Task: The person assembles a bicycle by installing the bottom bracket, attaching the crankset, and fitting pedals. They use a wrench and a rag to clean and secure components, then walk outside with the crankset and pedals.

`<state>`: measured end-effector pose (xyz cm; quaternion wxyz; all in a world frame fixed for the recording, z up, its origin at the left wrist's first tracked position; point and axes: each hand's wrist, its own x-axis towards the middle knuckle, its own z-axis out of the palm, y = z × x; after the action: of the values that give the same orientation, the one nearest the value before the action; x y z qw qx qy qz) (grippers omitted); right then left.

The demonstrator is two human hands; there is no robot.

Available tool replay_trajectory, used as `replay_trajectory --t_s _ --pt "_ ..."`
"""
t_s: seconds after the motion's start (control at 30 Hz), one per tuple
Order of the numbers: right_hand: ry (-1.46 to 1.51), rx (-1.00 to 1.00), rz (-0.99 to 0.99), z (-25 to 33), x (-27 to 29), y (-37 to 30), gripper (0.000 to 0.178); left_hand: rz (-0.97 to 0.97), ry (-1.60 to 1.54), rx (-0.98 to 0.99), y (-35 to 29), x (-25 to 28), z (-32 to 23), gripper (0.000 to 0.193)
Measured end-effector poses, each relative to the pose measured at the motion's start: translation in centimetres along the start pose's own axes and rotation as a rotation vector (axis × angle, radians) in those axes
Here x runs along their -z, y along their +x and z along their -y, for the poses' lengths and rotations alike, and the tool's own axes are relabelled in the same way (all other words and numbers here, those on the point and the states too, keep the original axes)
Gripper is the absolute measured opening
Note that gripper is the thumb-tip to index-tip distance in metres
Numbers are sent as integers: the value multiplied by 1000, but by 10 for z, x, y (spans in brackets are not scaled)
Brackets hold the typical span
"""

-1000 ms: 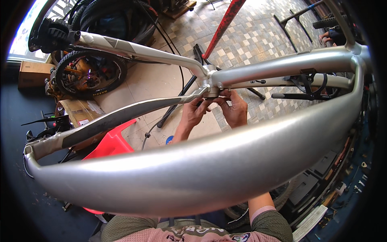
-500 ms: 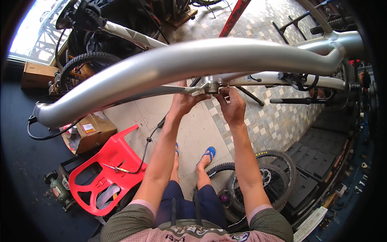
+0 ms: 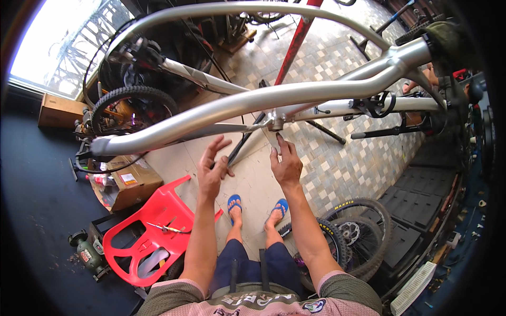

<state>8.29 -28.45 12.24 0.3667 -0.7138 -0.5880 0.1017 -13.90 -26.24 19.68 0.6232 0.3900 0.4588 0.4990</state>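
Observation:
A bare silver bicycle frame [image 3: 253,99] spans the view in front of me, its thick curved tube nearest. Under its middle sits the round bottom bracket shell [image 3: 275,124]. My right hand [image 3: 287,166] is just below the shell, index finger stretched up to its lower rim; whether the fingertip touches cannot be told. The thumb stands apart and nothing shows in that hand. Lower left of the shell, my left hand [image 3: 212,167] hangs in the air, empty, with its fingers spread.
A red pole [image 3: 298,50] stands behind the frame. At lower left are a red plastic chair [image 3: 124,237] with a thin tool on it, a cardboard box [image 3: 129,187] and a green bench grinder [image 3: 86,253]. Bicycle wheels [image 3: 363,237] lie at lower right. Another person [image 3: 429,79] is partly visible at right.
My left hand has come off the area by the shell, moving down and left with fingers spreading. My right hand has dropped slightly and its pinch has loosened. The view has shifted.

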Motion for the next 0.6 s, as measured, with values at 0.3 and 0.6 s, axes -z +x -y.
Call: replay_trajectory --t_s 0.3,0.6 --pt "-443 161 83 20 -9 -5 67 0 318 115 -74 39 -9 31" --pt "-342 44 322 28 -2 -4 84 -74 452 234 -132 116 -5 22"
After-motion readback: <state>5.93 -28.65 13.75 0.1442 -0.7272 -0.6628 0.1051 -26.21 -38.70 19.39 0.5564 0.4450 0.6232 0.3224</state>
